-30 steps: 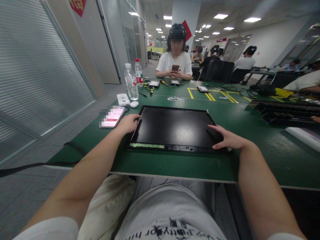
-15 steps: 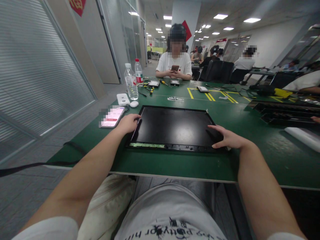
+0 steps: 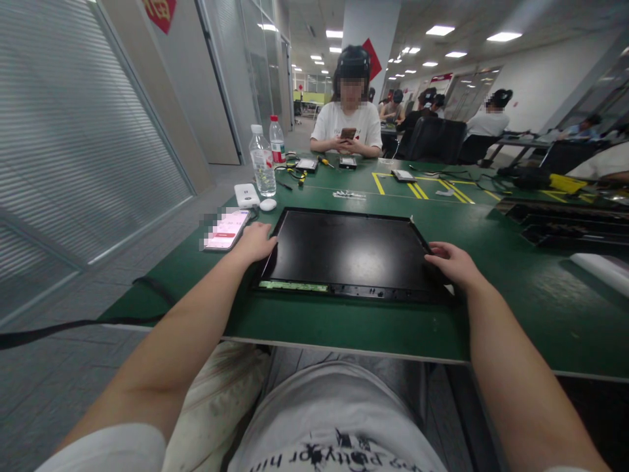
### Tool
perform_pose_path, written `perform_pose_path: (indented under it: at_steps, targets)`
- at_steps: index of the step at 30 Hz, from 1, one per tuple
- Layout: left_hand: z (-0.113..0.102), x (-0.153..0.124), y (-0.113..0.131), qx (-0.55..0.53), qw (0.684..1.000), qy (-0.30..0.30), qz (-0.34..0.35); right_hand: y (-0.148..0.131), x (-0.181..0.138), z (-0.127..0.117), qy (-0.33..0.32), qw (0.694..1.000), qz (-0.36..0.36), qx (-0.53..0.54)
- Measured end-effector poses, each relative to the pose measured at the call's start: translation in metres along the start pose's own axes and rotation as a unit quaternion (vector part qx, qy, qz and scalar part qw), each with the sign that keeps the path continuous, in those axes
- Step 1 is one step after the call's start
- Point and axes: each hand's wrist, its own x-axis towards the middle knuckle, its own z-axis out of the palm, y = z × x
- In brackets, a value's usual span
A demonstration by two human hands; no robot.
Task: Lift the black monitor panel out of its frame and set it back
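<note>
A black display panel [image 3: 350, 252] lies flat on the green table, with a thin dark frame around its screen. Along its near edge runs a green circuit strip [image 3: 293, 286] on the left side. My left hand [image 3: 257, 242] grips the panel's left edge, its thumb by the frame and its other fingers bent at the side. At the opposite edge, my right hand [image 3: 453, 263] holds the frame between thumb and fingers. The undersides of both grips are hidden.
Left of the panel lie a lit phone [image 3: 227, 229], a white box-shaped device [image 3: 246, 195] and a small white case [image 3: 268, 204]. Two bottles stand behind, including a clear one [image 3: 263, 162]. Dark panel parts [image 3: 560, 223] are at right. A person [image 3: 346, 124] sits opposite.
My right hand has shifted outward from over the panel's surface to its right edge, and its fingers have closed there. My left hand stays at the left edge. The view has moved slightly.
</note>
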Motion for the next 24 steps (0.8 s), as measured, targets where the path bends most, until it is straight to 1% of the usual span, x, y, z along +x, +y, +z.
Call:
perform_pose_path:
  at_steps: [2,5,8,10,12,14,16,18,20,24]
  targets:
    - [0.0,0.0,-0.001,0.007,1.0,-0.006,-0.006,0.002,0.004,0.003,0.018,1.0,0.016,-0.013]
    - [0.0,0.0,-0.002,-0.02,1.0,-0.006,0.008,0.006,0.008,0.005,0.023,0.999,0.02,-0.019]
    - [0.0,0.001,-0.002,-0.084,0.996,0.009,0.003,0.007,0.009,0.007,0.025,0.999,0.024,0.008]
    - [0.001,0.0,-0.001,-0.16,0.987,0.014,-0.025,0.006,0.008,0.008,0.025,0.999,0.032,0.031]
    - [0.003,-0.001,0.003,-0.262,0.962,0.014,-0.07,0.005,0.007,0.008,0.019,0.997,0.043,0.059]
    - [0.003,-0.003,0.009,-0.363,0.925,0.012,-0.109,0.004,0.007,0.007,0.017,0.994,0.055,0.089]
    - [0.004,-0.005,0.015,-0.433,0.892,0.013,-0.131,0.004,0.007,0.006,0.02,0.991,0.062,0.113]
    - [0.003,-0.006,0.02,-0.471,0.87,0.014,-0.146,0.004,0.009,0.005,0.023,0.989,0.066,0.131]
    - [0.004,-0.006,0.023,-0.494,0.855,0.014,-0.16,0.005,0.01,0.004,0.026,0.986,0.07,0.15]
    - [0.005,-0.005,0.023,-0.519,0.837,0.029,-0.17,0.009,0.013,0.001,0.022,0.981,0.064,0.181]
